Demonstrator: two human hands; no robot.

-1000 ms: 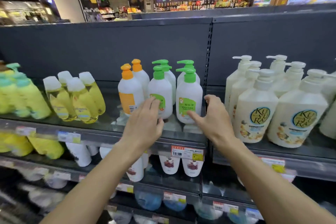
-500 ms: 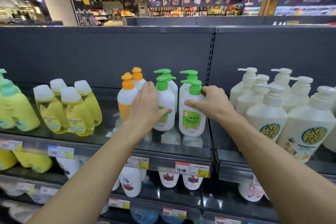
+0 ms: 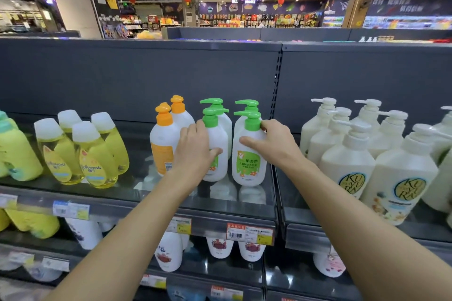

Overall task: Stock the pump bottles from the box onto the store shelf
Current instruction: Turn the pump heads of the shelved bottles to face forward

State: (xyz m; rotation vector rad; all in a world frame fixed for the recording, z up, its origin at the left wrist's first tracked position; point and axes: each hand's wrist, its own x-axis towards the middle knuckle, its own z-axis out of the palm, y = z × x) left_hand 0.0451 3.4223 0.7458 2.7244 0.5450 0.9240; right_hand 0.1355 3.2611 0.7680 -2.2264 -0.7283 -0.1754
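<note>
Several white pump bottles with green pumps stand upright on the dark top shelf [image 3: 220, 205]. My left hand [image 3: 195, 151] wraps the front left green-pump bottle [image 3: 216, 137] from its left side, thumb across the label. My right hand [image 3: 271, 146] grips the front right green-pump bottle [image 3: 248, 168] at the shoulder, thumb on its front. Two more green-pump bottles [image 3: 247, 105] stand right behind them. Both front bottles rest on the shelf. No box is in view.
Two orange-capped bottles [image 3: 162, 144] stand just left of my left hand. Yellow oil bottles [image 3: 95, 154] fill the shelf's left part, cream pump bottles [image 3: 347, 161] the right section. Lower shelves hold white bottles [image 3: 168, 252]. Price tags [image 3: 249, 232] line the shelf edge.
Both hands moved forward from open in front of the shelf to closed around the two front green-pump bottles. The view shifted downward relative to the shelf.
</note>
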